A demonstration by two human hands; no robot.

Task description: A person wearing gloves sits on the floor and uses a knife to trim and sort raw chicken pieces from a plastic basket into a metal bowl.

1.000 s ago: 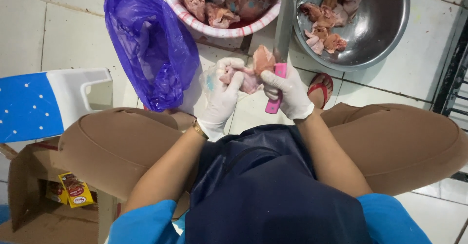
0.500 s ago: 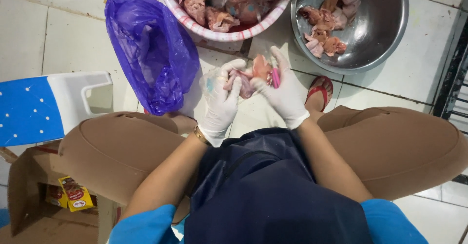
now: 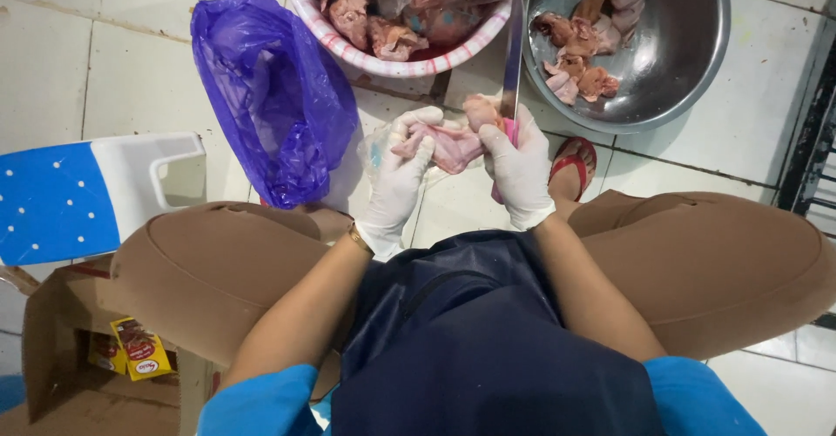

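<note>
1. Piece of raw meat (image 3: pixel 448 144): held up in front of my knees, above the tiled floor (image 3: pixel 96 70), between both gloved hands. Pale pink, limp; I judge it light, soft and slick, likely to slide on wet gloves.
2. Best hold, to my mind: pinch the thick end well in, fingers wrapped, clear of the edge.
3. Left hand (image 3: pixel 396 170): fingers curled shut around the meat's left side, wrist bent up, forearm reaching out over my left thigh.
4. Right hand (image 3: pixel 518 170): fist closed on the pink handle of the knife (image 3: pixel 512 53), thumb pressing the meat. Blade stands nearly upright, pointing away from me, up between the two vessels.
5. Around: pink-rimmed basin (image 3: pixel 392 63) heaped with more meat; steel bowl (image 3: pixel 688 61) with a few cut pieces; purple plastic bag (image 3: pixel 270 96) just left of my hands.
6. Seated low, dark apron (image 3: pixel 470 340) across lap.
</note>
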